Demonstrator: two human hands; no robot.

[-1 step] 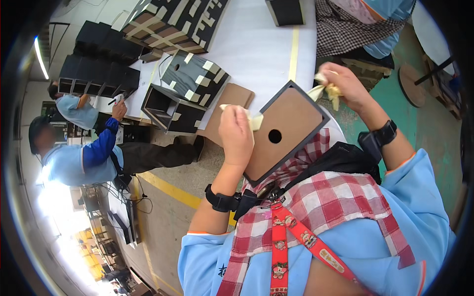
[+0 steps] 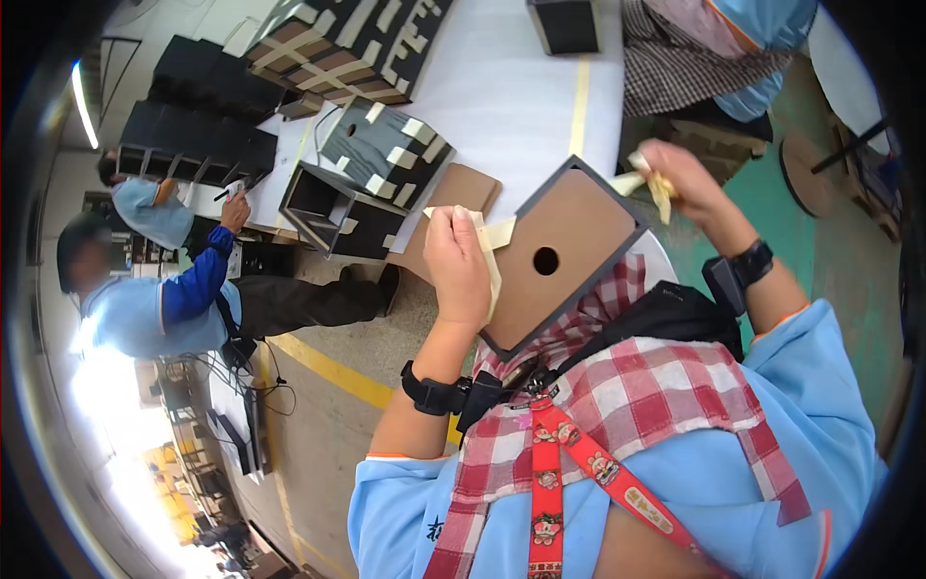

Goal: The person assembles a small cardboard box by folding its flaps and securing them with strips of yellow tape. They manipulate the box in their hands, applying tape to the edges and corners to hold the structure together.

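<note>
In front of me stands a box [image 2: 593, 224] with a brown panel face, a dark frame round it and a round black hole. My left hand [image 2: 458, 265] is closed on strips of pale yellow tape [image 2: 497, 234] at the box's left edge; one end reaches over the frame onto the panel. Beyond the box's right corner, my right hand [image 2: 687, 181] pinches a crumpled bunch of the same tape [image 2: 662, 193]. One strip from that bunch points back toward the corner. The box's lower edge is close to my checked apron [image 2: 617, 381].
Taped dark boxes [image 2: 386, 150] stand left of mine on the white table [image 2: 502, 106], beside a brown board [image 2: 465, 193]. A larger taped stack [image 2: 347, 48] is behind them. One black box [image 2: 564, 27] sits at the far edge. Co-workers [image 2: 159, 304] stand at left and far right.
My right hand has shifted slightly right and down with its bunch of tape. The tape at my left hand now stands out more from the box edge. The box sits slightly farther right in view.
</note>
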